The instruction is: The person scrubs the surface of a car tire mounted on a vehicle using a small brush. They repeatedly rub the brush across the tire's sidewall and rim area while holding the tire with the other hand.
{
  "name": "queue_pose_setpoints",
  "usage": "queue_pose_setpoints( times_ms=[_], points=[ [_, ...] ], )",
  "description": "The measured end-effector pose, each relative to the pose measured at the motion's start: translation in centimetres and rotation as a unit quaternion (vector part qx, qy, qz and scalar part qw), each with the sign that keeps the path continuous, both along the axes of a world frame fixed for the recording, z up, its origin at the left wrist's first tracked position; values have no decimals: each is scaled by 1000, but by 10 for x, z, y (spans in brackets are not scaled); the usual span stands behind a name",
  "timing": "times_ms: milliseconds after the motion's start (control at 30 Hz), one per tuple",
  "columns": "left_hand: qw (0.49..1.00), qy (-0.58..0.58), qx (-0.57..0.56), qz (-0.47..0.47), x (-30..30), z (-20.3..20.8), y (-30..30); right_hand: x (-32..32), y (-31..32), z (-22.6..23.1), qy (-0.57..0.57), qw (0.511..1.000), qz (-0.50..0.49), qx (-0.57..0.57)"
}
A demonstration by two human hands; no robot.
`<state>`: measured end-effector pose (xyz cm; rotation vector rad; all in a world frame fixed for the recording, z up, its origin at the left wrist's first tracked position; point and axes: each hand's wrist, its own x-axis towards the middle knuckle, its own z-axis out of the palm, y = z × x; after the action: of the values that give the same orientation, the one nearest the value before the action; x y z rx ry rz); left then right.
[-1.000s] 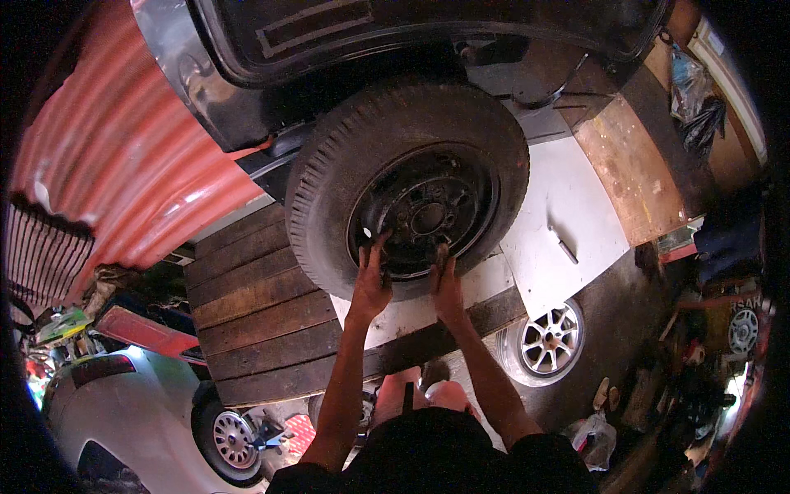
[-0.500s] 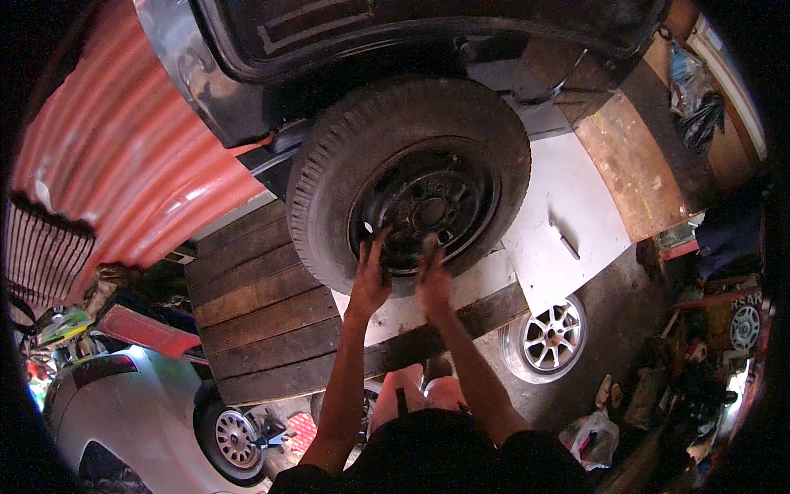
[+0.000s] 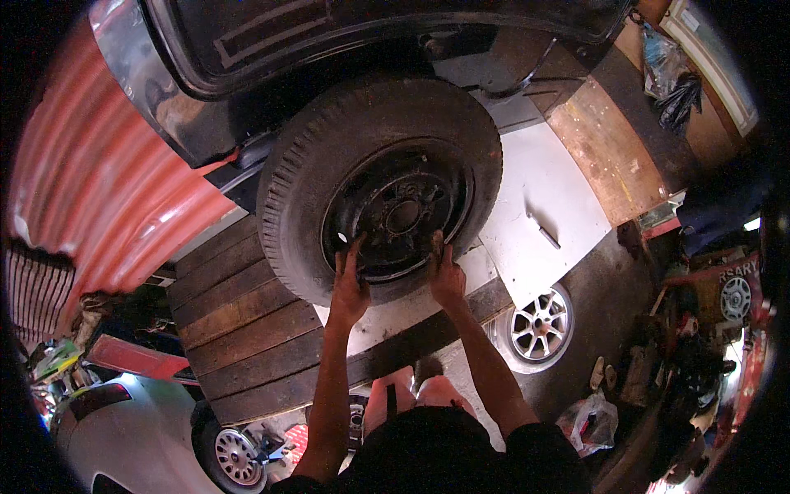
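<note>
Big wheel [image 3: 387, 189]: mid pic, a bit up; black tire [image 3: 370, 111] w/ dark metal rim [image 3: 440, 193] & a round hole in the mid; can't tell how much it leans.
L hand [image 3: 350, 286]: low left part of the big wheel; part open, fingers point up & go over the rim's low edge; can't tell if it grips.
R hand [image 3: 447, 278]: low right part of the big wheel, apart from L hand; part open too, fingers up at the rim; can't tell if it grips.
Desk [image 3: 247, 329]: brown wood planks, left of & below the big wheel.
Dark car [image 3: 370, 49]: top of pic, just behind the big wheel.
White board [image 3: 568, 185]: right of the big wheel, w/ a thin dark stick [image 3: 545, 234] on it.
Brown board [image 3: 613, 144]: upper right, next to the white board.
Spoke wheel [image 3: 539, 329]: right of mid, low; pale, w/ spokes, on the floor [image 3: 588, 305].
Red wavy sheet [image 3: 115, 173]: upper left.
Pale car [image 3: 140, 428]: bottom left, w/ a silver wheel [image 3: 237, 455].
Plastic bag [image 3: 594, 424]: lower right, see-thru.
</note>
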<state>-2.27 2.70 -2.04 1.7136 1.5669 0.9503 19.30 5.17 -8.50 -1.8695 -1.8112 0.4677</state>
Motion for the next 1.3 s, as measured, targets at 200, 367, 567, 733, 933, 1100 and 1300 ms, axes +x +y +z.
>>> queue_pose_setpoints(
  times_ms=[200,367,567,733,933,1100,1300],
  points=[
    [998,-43,42,-13,4,6,6,-44,-15,-31,60,998,7,34],
    [999,-3,44,11,3,6,4,24,4,-27,88,994,-56,29],
    [998,-3,67,22,6,-2,-1,50,-3,35,337,914,-227,3],
    [993,-11,111,23,11,3,-2,59,-39,17,275,946,-174,20],
    [986,-37,146,77,21,-19,-12,77,-52,-3,297,948,-49,105],
    [975,-19,176,133,36,-15,-23,71,-35,46,308,949,-67,12],
    [976,-32,181,118,60,1,-28,97,24,57,202,960,52,186]
  ],
)
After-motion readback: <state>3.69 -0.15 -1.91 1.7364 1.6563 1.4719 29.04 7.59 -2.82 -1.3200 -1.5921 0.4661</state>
